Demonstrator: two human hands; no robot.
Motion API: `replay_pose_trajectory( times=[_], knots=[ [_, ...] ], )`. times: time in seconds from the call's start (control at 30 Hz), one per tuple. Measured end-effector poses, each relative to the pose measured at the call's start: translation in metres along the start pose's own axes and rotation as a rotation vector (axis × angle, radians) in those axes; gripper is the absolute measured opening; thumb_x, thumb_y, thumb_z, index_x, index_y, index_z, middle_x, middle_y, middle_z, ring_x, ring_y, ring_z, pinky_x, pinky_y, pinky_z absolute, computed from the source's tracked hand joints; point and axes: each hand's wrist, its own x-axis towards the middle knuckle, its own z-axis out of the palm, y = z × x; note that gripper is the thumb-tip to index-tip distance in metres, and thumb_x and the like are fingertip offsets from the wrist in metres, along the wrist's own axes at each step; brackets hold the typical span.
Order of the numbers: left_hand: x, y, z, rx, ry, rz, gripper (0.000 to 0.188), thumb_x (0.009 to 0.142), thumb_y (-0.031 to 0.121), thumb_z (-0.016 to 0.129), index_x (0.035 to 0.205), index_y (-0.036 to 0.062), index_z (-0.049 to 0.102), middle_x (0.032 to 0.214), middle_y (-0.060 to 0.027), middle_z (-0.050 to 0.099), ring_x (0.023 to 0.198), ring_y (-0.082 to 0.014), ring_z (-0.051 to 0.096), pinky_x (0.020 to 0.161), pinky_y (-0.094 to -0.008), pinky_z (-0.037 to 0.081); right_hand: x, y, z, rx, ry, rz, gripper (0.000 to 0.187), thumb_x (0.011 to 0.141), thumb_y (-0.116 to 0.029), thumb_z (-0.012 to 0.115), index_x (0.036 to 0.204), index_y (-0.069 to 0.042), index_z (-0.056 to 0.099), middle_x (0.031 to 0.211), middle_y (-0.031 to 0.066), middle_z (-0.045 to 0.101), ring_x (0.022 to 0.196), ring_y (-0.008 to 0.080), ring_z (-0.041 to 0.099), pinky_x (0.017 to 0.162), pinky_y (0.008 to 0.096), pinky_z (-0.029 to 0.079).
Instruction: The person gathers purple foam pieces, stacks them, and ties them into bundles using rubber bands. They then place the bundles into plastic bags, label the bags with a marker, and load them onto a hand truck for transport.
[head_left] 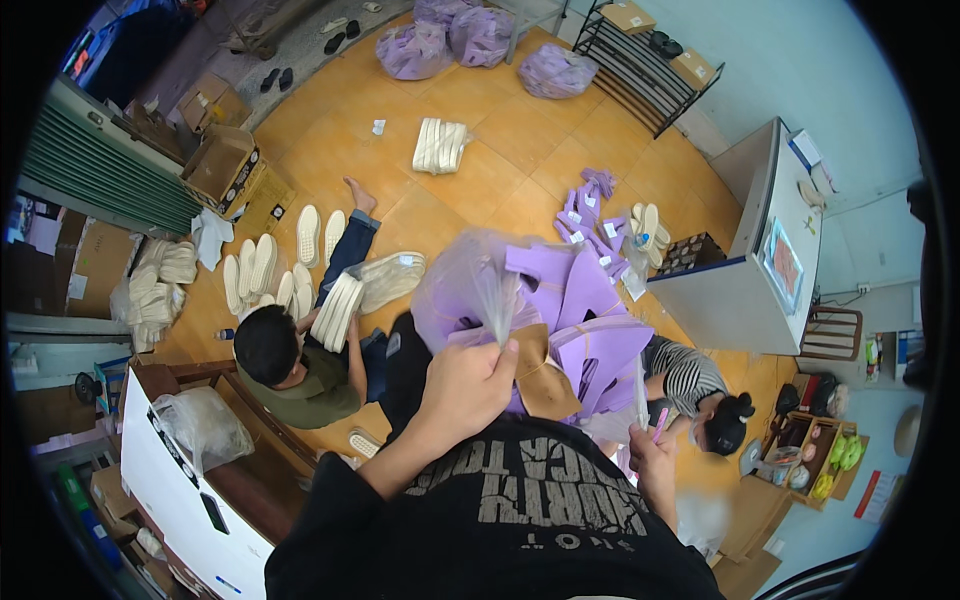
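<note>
1. Fingers (497,352) of the left hand (468,385) are pinched tight on the gathered neck of a clear plastic bag (470,290), holding it up in front of the chest.
2. Inside and beside that bag sit purple cut pieces (585,320), shaped like shoe parts, with a brown piece (545,385) hanging just below the left hand.
3. Lower and to the right, the right hand (650,462) is closed around a thin pink stick, perhaps a pen (660,422); the view there is too small to be sure.
4. Beneath the bag, two other people sit on the orange tiled floor (500,130): one in an olive shirt (315,390) beside rows of white soles (262,265), one in a striped top (690,375).
5. More purple pieces (590,215) lie scattered on the tiles beyond the bag, near a white cabinet (770,250).
6. Three stuffed purple sacks (480,40) rest far back by a black rack (650,70).
</note>
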Motion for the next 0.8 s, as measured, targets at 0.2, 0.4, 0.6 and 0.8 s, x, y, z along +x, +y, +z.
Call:
replay_pose_trajectory(
  times=[0.2, 0.4, 0.6, 0.8],
  knots=[
    [0.116, 0.028, -0.05, 0.023, -0.067, 0.001, 0.05, 0.104, 0.036, 0.054, 0.072, -0.0016, 0.063, 0.061, -0.0236, 0.058, 0.06, -0.0451, 0.061, 0.058, -0.0506, 0.048, 0.07, -0.088, 0.032, 0.119, 0.022, -0.063, 0.043, 0.099, -0.019, 0.067, 0.06, -0.013, 0.051, 0.055, -0.0087, 0.043, 0.045, 0.0032, 0.033, 0.044, 0.026, 0.021],
    [0.267, -0.028, -0.074, -0.07, -0.135, -0.141, 0.049, 0.104, 0.039, 0.054, 0.079, -0.0016, 0.064, 0.067, -0.0257, 0.058, 0.065, -0.0454, 0.062, 0.06, -0.0486, 0.046, 0.189, -0.179, 0.087, 0.102, 0.071, -0.14, 0.043, 0.098, -0.017, 0.067, 0.059, -0.013, 0.051, 0.055, -0.0084, 0.043, 0.047, 0.0024, 0.033, 0.044, 0.0263, 0.021],
    [0.521, -0.074, -0.11, -0.115, -0.112, -0.095, 0.049, 0.105, 0.039, 0.054, 0.08, -0.0019, 0.063, 0.067, -0.0238, 0.057, 0.063, -0.0364, 0.054, 0.062, -0.0469, 0.046, 0.385, -0.343, 0.174, -0.053, 0.151, 0.011, 0.034, 0.093, -0.014, 0.068, 0.062, -0.008, 0.057, 0.056, -0.0076, 0.046, 0.048, 0.0051, 0.038, 0.045, 0.0278, 0.027],
    [0.668, -0.042, -0.18, -0.211, -0.078, -0.215, 0.052, 0.105, 0.036, 0.059, 0.074, -0.0052, 0.052, 0.058, -0.016, 0.038, 0.056, -0.0142, 0.037, 0.053, -0.0405, 0.037, 0.481, -0.495, 0.211, -0.18, 0.116, 0.004, 0.036, 0.094, -0.022, 0.07, 0.065, -0.004, 0.058, 0.058, -0.0057, 0.048, 0.053, 0.0068, 0.04, 0.048, 0.0303, 0.028]
  ],
)
